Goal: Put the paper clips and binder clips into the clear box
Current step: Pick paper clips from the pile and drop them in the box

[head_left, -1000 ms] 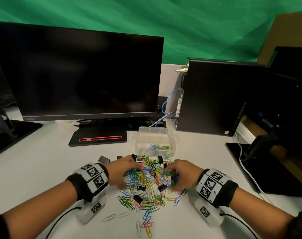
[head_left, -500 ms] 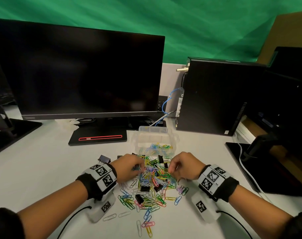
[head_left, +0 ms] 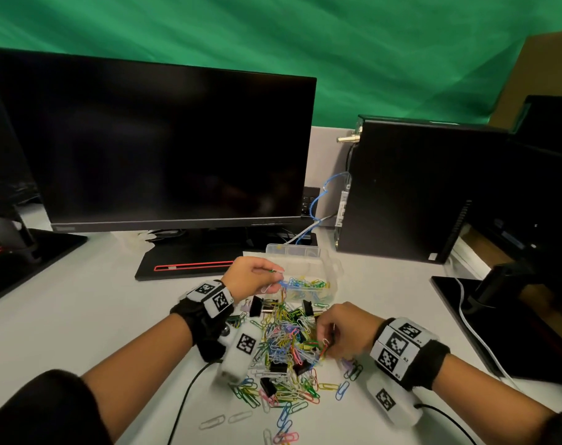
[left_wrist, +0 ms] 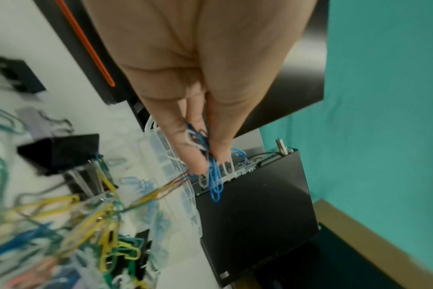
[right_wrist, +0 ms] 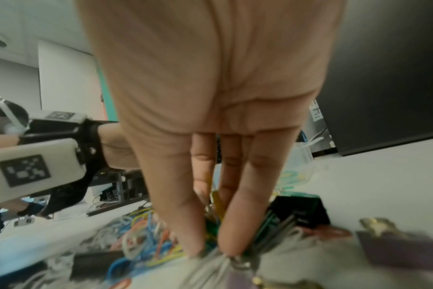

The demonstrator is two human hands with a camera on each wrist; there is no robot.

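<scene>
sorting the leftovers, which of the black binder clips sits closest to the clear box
The black binder clip just in front of the clear box, at the pile's far edge. The other black ones lie farther left or nearer the person.

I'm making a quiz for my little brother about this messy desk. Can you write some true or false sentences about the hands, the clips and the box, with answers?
1. The left hand pinches a few blue and white paper clips. True.
2. The clear plastic box holds nothing. False: colourful paper clips already lie inside it.
3. The right hand reaches into the heap of colourful paper clips on the white desk. True.
4. The big black monitor shows a cartoon. False: its screen is dark.
5. All the black binder clips are in the box. False: several still lie on the desk.
</scene>
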